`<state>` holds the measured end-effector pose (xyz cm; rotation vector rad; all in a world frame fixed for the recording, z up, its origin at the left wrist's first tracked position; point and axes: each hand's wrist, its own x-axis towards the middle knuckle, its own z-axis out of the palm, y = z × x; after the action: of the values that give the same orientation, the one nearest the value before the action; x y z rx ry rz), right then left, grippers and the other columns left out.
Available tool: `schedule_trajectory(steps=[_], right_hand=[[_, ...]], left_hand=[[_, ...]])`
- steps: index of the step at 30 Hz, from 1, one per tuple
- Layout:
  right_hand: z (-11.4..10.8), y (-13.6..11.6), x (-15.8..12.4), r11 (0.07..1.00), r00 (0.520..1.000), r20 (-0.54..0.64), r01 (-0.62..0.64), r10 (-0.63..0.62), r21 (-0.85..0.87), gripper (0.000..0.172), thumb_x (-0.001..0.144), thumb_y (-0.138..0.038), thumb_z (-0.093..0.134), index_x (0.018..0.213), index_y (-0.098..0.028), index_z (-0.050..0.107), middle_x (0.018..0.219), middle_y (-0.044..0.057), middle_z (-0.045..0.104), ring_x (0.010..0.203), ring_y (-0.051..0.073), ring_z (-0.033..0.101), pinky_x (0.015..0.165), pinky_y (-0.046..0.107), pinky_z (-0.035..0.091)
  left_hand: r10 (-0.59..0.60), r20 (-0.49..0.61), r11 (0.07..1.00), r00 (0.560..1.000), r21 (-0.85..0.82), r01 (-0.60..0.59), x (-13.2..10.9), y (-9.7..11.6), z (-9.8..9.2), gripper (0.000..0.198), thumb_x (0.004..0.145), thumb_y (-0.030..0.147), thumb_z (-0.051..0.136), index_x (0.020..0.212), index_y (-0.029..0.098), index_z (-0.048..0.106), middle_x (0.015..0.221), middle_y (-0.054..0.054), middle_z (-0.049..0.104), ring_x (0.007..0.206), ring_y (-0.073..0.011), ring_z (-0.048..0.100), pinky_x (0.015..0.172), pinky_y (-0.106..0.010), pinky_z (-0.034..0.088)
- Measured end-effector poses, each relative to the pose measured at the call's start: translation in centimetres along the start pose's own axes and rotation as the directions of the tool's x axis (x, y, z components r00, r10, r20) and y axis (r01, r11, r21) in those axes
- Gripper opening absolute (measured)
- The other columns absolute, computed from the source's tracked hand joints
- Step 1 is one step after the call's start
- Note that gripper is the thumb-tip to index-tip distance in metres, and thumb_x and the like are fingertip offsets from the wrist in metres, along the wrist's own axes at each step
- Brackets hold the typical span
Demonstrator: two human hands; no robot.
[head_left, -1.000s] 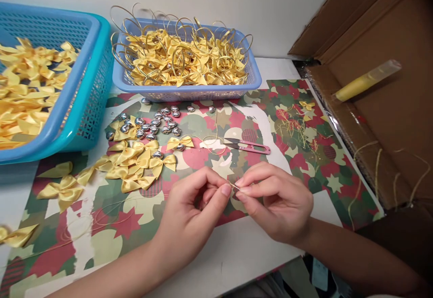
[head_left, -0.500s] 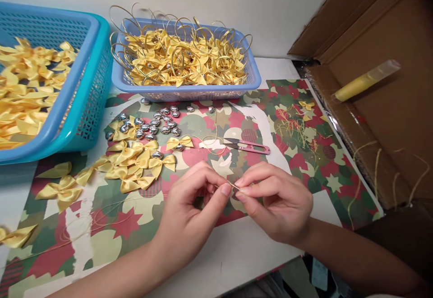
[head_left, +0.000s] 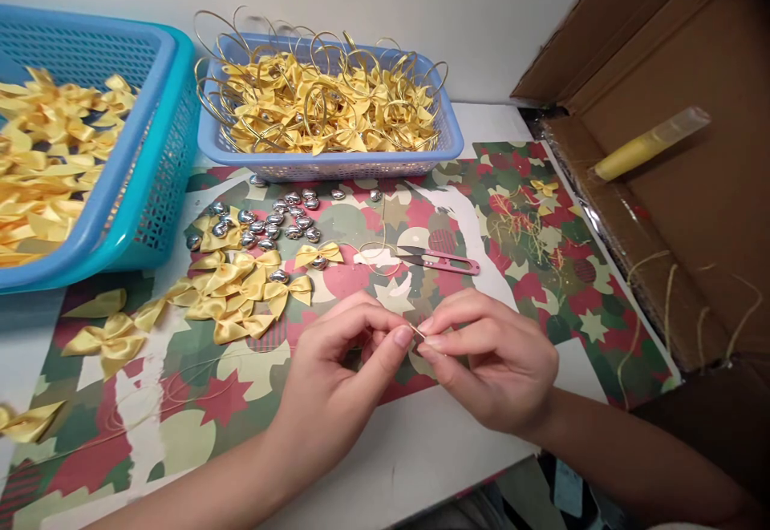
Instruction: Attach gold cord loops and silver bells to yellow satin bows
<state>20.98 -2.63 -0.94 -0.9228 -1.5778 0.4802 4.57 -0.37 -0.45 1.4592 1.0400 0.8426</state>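
My left hand is closed in a pinch, thumb against forefinger, on a thin gold thread. Facing it, my right hand pinches the same fine strand between thumb and fingertips. Only a short piece shows in the small gap between the hands; whether a needle is there too cannot be made out. Beyond them lie pink-handled thread snips and a yellow ribbon bow with a silver bell on it. A pile of yellow bows lies left of my hands, with several silver bells behind.
A blue basket at the back holds bows with gold loops. Stacked baskets with more bows stand left. Thread scraps lie right, beside a cardboard box with a yellow tube. Patterned paper covers the table.
Both hands stay almost in place, still pinching. The fingertips have shifted very slightly, and the gap between them looks a little narrower. Everything on the table lies as before.
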Motion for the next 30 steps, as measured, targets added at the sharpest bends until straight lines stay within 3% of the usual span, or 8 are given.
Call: schedule_trajectory(steps=[12, 30], right_hand=[[-0.7, -0.2, -0.1, 0.980, 0.982, 0.140, 0.148, -0.129, -0.135, 0.012, 0.082, -0.003, 0.066, 0.083, -0.015, 0.067, 0.081, 0.006, 0.072, 0.074, 0.014, 0.069, 0.066, 0.029, 0.063], [-1.1, -0.3, -0.4, 0.937, 0.959, 0.189, 0.255, -0.213, -0.237, 0.010, 0.081, -0.003, 0.067, 0.082, -0.012, 0.069, 0.083, 0.005, 0.070, 0.077, 0.014, 0.067, 0.068, 0.030, 0.063]], left_hand=[[-0.060, 0.056, 0.987, 0.997, -0.147, 0.067, 0.0, -0.2, -0.2, 0.019, 0.088, 0.023, 0.062, 0.070, 0.021, 0.069, 0.065, 0.002, 0.057, 0.059, -0.0106, 0.051, 0.053, -0.022, 0.041], [-0.077, 0.107, 0.960, 0.991, -0.262, 0.103, 0.1, -0.5, -0.4, 0.016, 0.087, 0.020, 0.066, 0.074, 0.024, 0.075, 0.069, 0.002, 0.062, 0.063, -0.0094, 0.056, 0.058, -0.019, 0.045]])
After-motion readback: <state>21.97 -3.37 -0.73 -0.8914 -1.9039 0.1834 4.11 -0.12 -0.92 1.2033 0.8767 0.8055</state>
